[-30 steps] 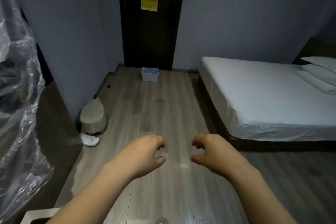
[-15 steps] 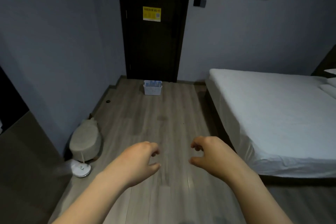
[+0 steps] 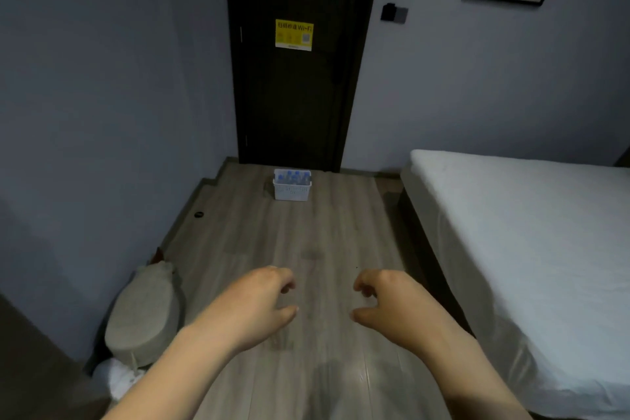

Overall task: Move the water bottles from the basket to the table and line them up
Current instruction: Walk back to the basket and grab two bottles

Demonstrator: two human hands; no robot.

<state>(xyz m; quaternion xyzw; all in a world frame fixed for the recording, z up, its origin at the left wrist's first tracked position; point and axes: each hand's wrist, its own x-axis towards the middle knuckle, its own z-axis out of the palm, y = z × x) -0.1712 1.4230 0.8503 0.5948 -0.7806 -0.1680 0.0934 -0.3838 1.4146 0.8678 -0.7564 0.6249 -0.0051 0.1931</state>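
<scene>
A small white basket [image 3: 292,191] stands on the wooden floor in front of the dark door. Several water bottles [image 3: 294,177] with blue caps stick up out of it. My left hand [image 3: 259,303] and my right hand [image 3: 387,305] hover side by side over the floor, far short of the basket. Both hold nothing, with fingers loosely curled and palms down. No table is in view.
A white bed [image 3: 531,249] fills the right side. A beige pouf [image 3: 145,317] sits by the left wall with a white object [image 3: 116,377] beside it. The dark door [image 3: 296,54] is shut, and a small black item [image 3: 198,214] lies near the left skirting.
The view has advanced toward the door and basket, which now looks larger. The plastic-wrapped thing at the left has left the view. Both hands keep the same pose.
</scene>
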